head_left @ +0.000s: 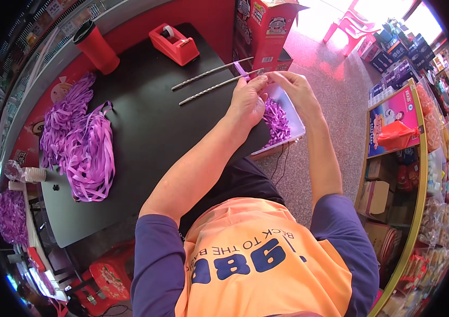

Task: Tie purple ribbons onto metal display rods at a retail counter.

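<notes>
Two long twisted metal rods (206, 93) lie side by side over the table's far right part. A strip of purple ribbon (241, 70) is wrapped round both of them near their right ends. My left hand (248, 101) is closed, its thumb and fingertips pinching at the ribbon beside the nearer rod. Just to its right, my right hand (294, 91) is closed in a pinch, and what lies between its fingertips is too small to make out. Below my hands, a white bin (296, 124) holds a heap of short purple ribbon pieces (276, 122).
Large bundles of purple ribbon (89, 153) lie on the left of the dark table (145, 132). A red tape dispenser (176, 46) and a red cup (97, 50) stand farther back. A red carton (264, 31) rises behind the rods. A goods shelf (415, 211) stands at right.
</notes>
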`<state>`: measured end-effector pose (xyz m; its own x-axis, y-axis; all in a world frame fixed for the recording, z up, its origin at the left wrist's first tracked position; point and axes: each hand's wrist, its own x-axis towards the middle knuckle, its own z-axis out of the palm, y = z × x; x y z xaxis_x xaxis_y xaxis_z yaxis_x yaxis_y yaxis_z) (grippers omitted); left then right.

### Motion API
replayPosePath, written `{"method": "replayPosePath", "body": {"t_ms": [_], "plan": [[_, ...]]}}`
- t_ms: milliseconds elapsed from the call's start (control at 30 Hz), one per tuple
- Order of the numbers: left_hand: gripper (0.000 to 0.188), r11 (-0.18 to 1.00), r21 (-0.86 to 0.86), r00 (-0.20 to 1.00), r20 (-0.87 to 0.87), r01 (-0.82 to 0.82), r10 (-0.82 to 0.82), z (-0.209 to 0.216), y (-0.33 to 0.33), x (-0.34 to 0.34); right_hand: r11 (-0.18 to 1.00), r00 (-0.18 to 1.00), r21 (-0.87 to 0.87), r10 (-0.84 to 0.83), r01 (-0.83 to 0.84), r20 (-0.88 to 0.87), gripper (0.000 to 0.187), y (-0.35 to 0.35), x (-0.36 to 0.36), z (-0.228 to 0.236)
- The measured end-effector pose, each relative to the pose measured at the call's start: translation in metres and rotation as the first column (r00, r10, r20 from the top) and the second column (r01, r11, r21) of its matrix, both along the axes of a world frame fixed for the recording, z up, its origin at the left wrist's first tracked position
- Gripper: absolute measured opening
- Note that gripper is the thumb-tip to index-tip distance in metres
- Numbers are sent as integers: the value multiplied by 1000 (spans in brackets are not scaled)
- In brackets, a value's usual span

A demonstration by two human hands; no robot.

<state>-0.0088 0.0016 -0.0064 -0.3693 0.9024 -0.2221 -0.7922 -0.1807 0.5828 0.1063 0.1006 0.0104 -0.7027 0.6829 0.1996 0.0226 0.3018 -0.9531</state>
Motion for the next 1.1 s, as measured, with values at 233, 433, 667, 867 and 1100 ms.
{"method": "replayPosePath", "body": {"t_ms": [233,433,667,867,1100], "plan": [[19,1000,2,999,40,-18,18,-2,2,0,997,994,15,-80,81,-75,16,-6,-1,-4],[42,1000,25,999,47,2,-3,2,-1,2,992,992,19,-128,128,1,18,9,0,19],[63,999,38,999,38,-12,11,4,-1,4,942,896,120,251,-313,366,29,47,-58,50],[67,999,43,999,31,-20,19,2,0,4,854,678,125,303,-505,670,37,56,-103,51],[67,999,39,999,26,-23,22,2,0,4,830,646,199,232,-521,727,42,56,-108,50]]}}
